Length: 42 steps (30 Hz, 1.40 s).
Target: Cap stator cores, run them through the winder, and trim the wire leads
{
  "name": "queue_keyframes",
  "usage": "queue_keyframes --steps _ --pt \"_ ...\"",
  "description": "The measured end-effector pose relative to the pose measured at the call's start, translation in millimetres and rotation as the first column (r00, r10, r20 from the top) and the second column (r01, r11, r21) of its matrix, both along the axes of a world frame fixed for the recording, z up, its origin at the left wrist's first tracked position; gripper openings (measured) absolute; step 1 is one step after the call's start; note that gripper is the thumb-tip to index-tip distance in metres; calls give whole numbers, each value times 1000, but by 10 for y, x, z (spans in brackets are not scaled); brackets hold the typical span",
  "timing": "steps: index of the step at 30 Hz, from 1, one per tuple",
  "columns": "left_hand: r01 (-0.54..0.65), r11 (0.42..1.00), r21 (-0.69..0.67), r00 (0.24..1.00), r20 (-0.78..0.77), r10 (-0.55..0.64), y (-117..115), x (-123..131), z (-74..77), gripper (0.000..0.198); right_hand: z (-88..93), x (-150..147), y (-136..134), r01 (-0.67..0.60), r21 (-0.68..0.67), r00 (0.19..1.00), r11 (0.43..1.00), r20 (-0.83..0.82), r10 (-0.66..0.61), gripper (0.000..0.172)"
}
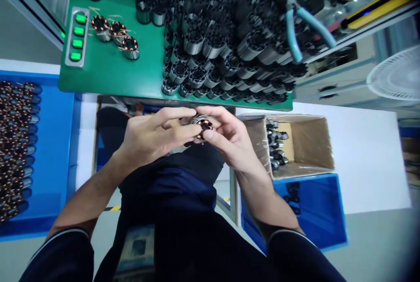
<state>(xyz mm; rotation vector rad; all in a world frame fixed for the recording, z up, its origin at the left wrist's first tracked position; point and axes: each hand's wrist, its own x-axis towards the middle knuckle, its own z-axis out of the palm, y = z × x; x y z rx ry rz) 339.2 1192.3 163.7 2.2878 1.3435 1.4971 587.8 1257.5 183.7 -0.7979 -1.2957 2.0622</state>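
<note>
Left hand (154,135) and right hand (226,140) have their fingers closed on a copper-wound motor core (204,127) just off the edge of the green bench (144,76) — three more cores (114,35) sit apart, with a big crowd of cores (229,54) beside them.

Bright, even light comes from overhead — shadows stay soft and faint. The wound stator (204,127) at centre looks sharp, while the wide lens bends the edges, the corners darken, and the fan (395,76) at right softens slightly.
</note>
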Motion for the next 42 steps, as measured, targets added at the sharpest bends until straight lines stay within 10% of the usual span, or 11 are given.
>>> queue_keyframes --steps 9,16,24,30,42 --pt "-97 978 183 977 -170 129 -234 -239 -115 19 -140 -156 -9 105 -96 986 990 142 -91 52" --pt "-51 871 -488 978 151 142 -554 155 -899 11 -161 -55 -127 248 17 962 969 114 -248 54" --pt "76 911 -405 730 645 226 -145 400 -311 17 -216 -94 -276 243 152 950 958 160 -267 55" --pt "327 718 -615 507 755 416 -337 608 -789 40 -254 71 -324 220 91 959 971 161 -233 61" --pt "372 771 -516 580 778 241 -194 440 -364 21 -294 78 -301 118 18 978 993 172 -120 69"
